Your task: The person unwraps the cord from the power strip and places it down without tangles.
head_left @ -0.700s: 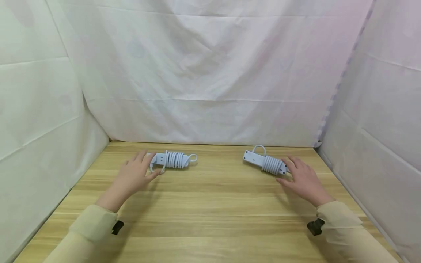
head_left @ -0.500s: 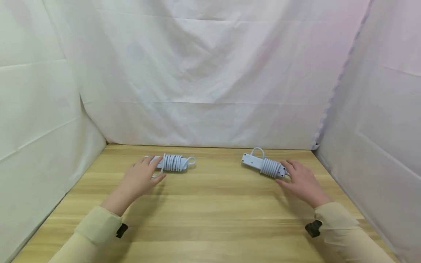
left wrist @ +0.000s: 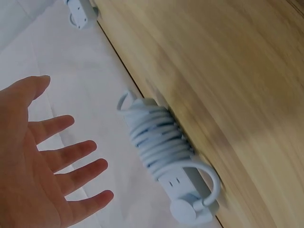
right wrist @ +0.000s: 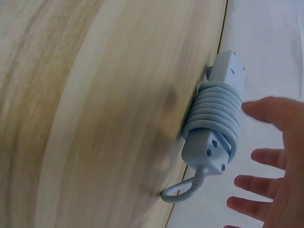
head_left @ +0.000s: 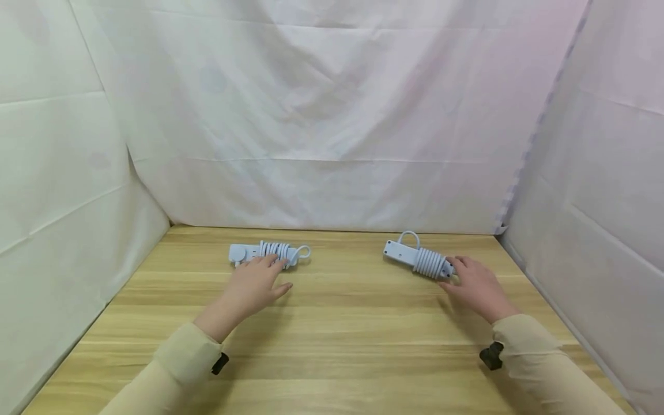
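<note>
Head view shows the left hand (head_left: 252, 283) just by the left strip (head_left: 267, 248), its fingers spread and nothing in its grip. The right hand (head_left: 474, 289) is beside the near end of the right strip (head_left: 418, 259); its grip looks loose too, but I can't quite tell if a fingertip touches. Both strips lie on the wooden table (head_left: 337, 323), near its far edge and well apart. To get a good hold, I'd put the thumb on one long side and the fingers on the other, right over the wound cord (right wrist: 213, 107), and not hook the loose loop (head_left: 410, 233). The left strip runs almost straight from side to side, with its plug (head_left: 237, 253) at the left end. The right strip slants, its left end farther off and its right end closer to the person.
</note>
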A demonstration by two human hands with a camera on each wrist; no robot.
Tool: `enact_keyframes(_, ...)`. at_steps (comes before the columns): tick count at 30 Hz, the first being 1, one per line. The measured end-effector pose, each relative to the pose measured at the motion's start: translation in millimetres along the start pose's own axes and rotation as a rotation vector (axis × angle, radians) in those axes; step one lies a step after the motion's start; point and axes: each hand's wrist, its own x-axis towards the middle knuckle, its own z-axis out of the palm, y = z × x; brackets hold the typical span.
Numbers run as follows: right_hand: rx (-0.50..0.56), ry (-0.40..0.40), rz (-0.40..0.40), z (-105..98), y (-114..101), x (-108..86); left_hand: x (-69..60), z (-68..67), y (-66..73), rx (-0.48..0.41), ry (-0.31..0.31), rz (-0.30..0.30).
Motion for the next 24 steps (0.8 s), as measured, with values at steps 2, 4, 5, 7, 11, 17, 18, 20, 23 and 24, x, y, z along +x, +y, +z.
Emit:
enact_keyframes(2, 0.0, -0.013, 0.017, 3, 0, 3.6, 2.1, 1.0, 5.8, 0.0, -0.012, 0.02)
enact_keyframes(4, 0.006, -0.018, 0.036, 6, 0, 8.3, 4.9, 1.1, 11.0, 0.0, -0.017, 0.031)
enact_keyframes(5, 0.006, -0.021, 0.042, 7, 0, 10.9, 6.7, 1.3, 13.5, -0.001, -0.018, 0.036)
enact_keyframes(7, 0.016, -0.025, 0.056, 10, 1, 16.3, 10.4, 1.2, 18.1, -0.003, -0.025, 0.039)
enact_keyframes(11, 0.047, -0.03, 0.074, 16, 6, 25.2, 17.2, 1.4, 27.2, -0.005, -0.058, 0.043)
enact_keyframes(17, 0.105, -0.031, 0.114, 24, 17, 35.8, 24.5, 2.2, 39.4, -0.011, -0.079, 0.063)
enact_keyframes(18, 0.109, -0.028, 0.117, 25, 19, 36.8, 25.6, 2.4, 41.2, -0.013, -0.076, 0.065)
enact_keyframes(20, 0.115, -0.019, 0.122, 26, 22, 38.3, 27.6, 2.9, 44.3, -0.02, -0.067, 0.07)
enact_keyframes(23, 0.123, 0.002, 0.114, 28, 25, 39.5, 30.9, 4.1, 48.7, -0.032, -0.056, 0.074)
enact_keyframes(24, 0.121, 0.007, 0.111, 29, 26, 39.7, 32.1, 4.4, 50.3, -0.033, -0.055, 0.075)
